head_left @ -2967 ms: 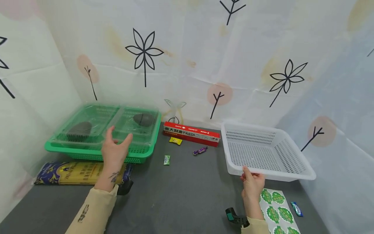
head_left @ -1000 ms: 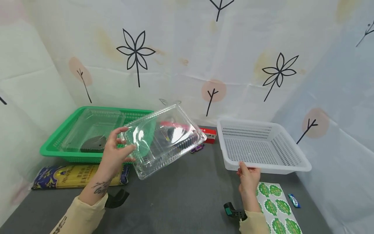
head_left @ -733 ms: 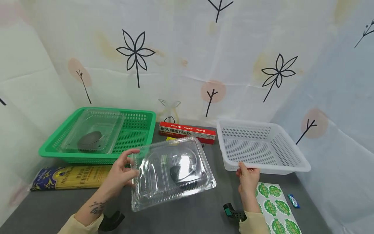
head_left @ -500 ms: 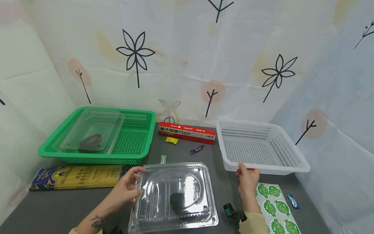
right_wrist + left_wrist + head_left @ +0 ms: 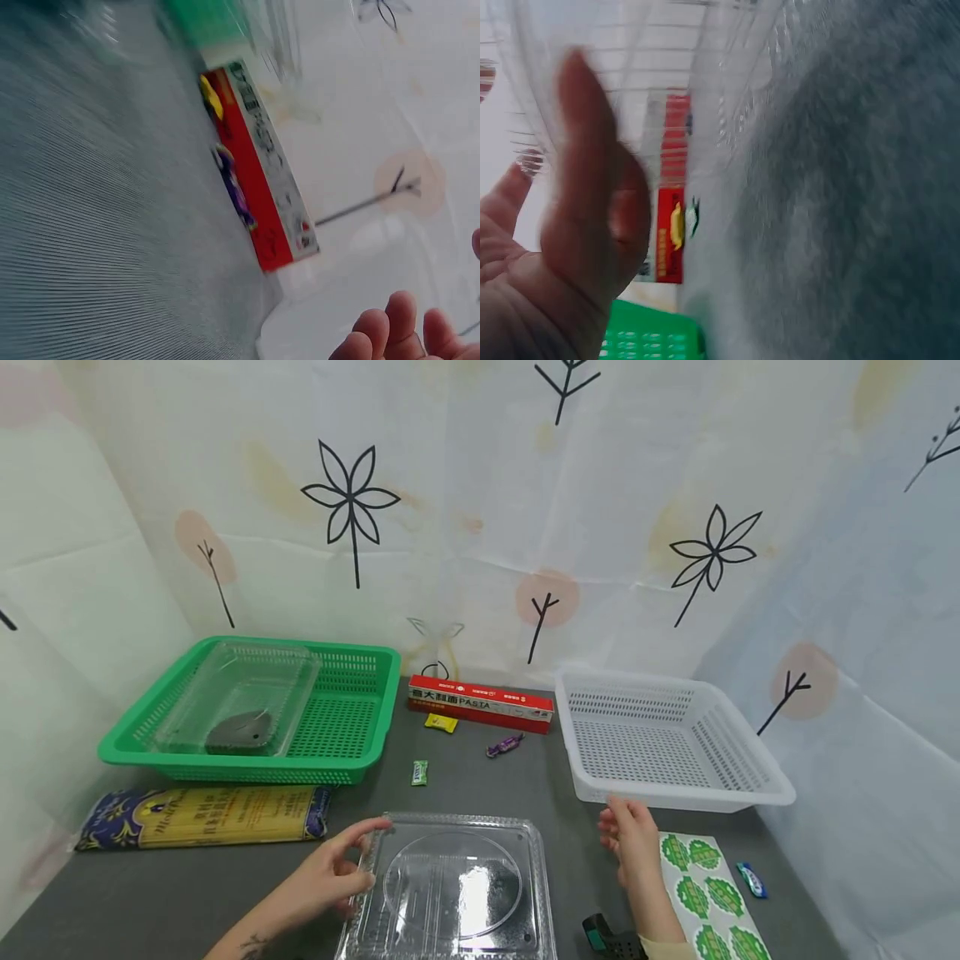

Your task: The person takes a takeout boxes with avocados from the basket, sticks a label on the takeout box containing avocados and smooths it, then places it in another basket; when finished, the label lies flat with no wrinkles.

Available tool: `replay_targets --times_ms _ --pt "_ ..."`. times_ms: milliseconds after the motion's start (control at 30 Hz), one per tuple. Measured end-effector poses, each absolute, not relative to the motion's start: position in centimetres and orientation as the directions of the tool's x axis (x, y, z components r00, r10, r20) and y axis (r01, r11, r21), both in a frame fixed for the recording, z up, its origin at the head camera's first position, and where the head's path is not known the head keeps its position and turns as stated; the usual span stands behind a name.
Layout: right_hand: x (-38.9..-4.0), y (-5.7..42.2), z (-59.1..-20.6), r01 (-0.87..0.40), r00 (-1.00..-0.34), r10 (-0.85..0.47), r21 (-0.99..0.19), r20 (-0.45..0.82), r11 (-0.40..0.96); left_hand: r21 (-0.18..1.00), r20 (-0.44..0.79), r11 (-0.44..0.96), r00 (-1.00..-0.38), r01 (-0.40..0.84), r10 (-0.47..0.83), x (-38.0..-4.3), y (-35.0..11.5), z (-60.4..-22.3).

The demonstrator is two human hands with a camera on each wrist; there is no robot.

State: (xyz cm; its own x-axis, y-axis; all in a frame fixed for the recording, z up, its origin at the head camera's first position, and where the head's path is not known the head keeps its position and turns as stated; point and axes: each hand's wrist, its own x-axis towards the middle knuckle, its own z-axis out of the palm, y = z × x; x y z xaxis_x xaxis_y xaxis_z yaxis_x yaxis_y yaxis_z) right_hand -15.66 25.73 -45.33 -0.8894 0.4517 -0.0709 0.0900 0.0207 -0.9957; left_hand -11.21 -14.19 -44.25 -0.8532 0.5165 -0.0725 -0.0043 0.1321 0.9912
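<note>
In the head view, my left hand point(image 5: 333, 877) pinches the left edge of a clear plastic takeaway container point(image 5: 450, 893) low over the front of the dark table. Its thumb point(image 5: 585, 120) shows against the clear wall in the left wrist view. My right hand point(image 5: 632, 852) is just below the front rim of the white perforated basket point(image 5: 675, 789), with fingers loosely bent and apart from the thumb, holding nothing. In the right wrist view its fingertips point(image 5: 401, 311) overlap the basket. Another clear container point(image 5: 258, 681) sits in the green basket point(image 5: 352, 768), a dark oval shape point(image 5: 240, 732) showing through it.
A red pasta box point(image 5: 480, 703) lies along the back wall. Before it are yellow point(image 5: 441, 722), purple point(image 5: 505, 745) and green point(image 5: 419, 772) wrapped sweets. A yellow-and-blue packet point(image 5: 202, 817) lies front left; a green sticker sheet point(image 5: 708, 893) and blue sweet point(image 5: 752, 879) lie right.
My left hand has taken one clear container out of the green basket and brought it right and down to the table's front. My right hand has let go of the white basket's rim.
</note>
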Motion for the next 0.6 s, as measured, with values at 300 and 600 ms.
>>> replay_targets --times_ms 300,600 --pt "-6.6 20.5 -43.2 -0.016 -0.994 0.093 -0.920 0.057 0.391 0.968 -0.041 0.243 -0.916 0.063 0.400 -7.3 -14.9 -44.6" --pt "-4.5 18.6 -45.4 0.019 -0.992 -0.121 -0.983 -0.041 0.183 0.993 -0.082 0.110 -0.921 -0.043 0.382 -5.2 -13.2 -45.7"
